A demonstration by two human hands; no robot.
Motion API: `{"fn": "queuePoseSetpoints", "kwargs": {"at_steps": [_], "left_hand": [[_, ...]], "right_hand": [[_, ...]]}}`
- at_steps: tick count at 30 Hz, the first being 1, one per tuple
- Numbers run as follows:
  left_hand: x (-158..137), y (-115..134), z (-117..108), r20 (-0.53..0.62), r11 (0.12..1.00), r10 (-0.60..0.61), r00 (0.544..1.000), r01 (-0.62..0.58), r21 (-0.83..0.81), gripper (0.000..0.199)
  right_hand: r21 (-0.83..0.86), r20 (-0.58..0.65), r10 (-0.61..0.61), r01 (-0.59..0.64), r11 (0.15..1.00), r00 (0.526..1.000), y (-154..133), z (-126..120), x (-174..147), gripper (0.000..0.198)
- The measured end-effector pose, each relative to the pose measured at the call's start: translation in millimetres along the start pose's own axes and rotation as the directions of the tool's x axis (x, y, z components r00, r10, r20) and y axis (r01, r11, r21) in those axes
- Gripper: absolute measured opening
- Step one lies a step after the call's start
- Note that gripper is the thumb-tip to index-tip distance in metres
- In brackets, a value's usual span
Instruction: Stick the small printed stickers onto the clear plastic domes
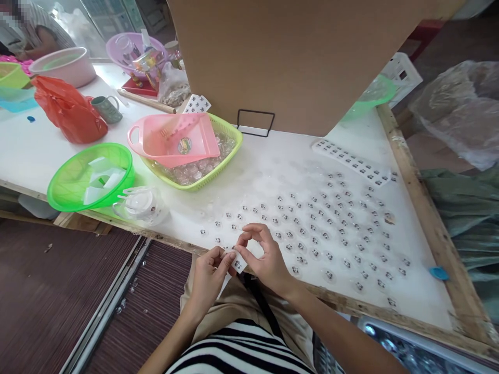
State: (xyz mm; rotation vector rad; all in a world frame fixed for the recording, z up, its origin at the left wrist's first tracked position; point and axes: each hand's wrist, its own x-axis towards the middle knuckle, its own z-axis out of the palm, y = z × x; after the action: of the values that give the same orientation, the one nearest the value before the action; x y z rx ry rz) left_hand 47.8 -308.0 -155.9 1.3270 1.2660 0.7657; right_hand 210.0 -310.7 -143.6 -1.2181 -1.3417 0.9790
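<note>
In the head view my left hand (208, 275) pinches a small white sticker sheet (239, 264) with a black panda-like print. My right hand (268, 259) is closed at the sheet's upper edge, its thumb and forefinger tips meeting at a small dark-printed sticker (234, 248); the exact grip is partly hidden. Both hands are over the table's front edge, close together. Beyond and to the right, many clear round pieces (329, 275) bearing the same print lie spread on the white tabletop (265, 171). A longer sticker sheet (353, 161) lies behind them.
A yellow-green basket (198, 183) of clear pieces carries a pink tray (156, 137). Left stand a green bowl (58, 195), a clear plastic bag (142, 205), a red bag (74, 117) and a mug (109, 110). A large cardboard sheet (292, 62) rises behind. Wooden strips (432, 218) edge the table.
</note>
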Motion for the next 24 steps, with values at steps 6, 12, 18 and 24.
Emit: {"fn": "queuePoseSetpoints", "kwargs": {"at_steps": [6,12,18,24], "left_hand": [[-0.4,-1.7,-0.5,0.031,1.0,-0.006,1.0,0.006,0.008,0.035],[-2.5,-6.7,-3.2,0.021,1.0,-0.011,1.0,0.011,0.004,0.033],[-1.7,-5.4,-6.1,0.011,1.0,-0.019,1.0,0.019,-0.003,0.033],[-1.5,-9.4,-8.1,0.01,1.0,-0.026,1.0,0.026,-0.004,0.034]], "right_hand": [[0.013,-0.218,-0.053,0.057,0.998,0.974,-2.9,-38.9,27.0,0.036],[-0.206,-0.332,0.107,-0.182,0.962,0.937,56.1,-101.6,88.9,0.046],[-0.324,-0.238,0.231,-0.302,0.897,0.943,92.7,-107.0,110.9,0.046],[-0.405,-0.223,0.246,-0.319,0.857,0.943,95.1,-103.8,117.8,0.042]]}}
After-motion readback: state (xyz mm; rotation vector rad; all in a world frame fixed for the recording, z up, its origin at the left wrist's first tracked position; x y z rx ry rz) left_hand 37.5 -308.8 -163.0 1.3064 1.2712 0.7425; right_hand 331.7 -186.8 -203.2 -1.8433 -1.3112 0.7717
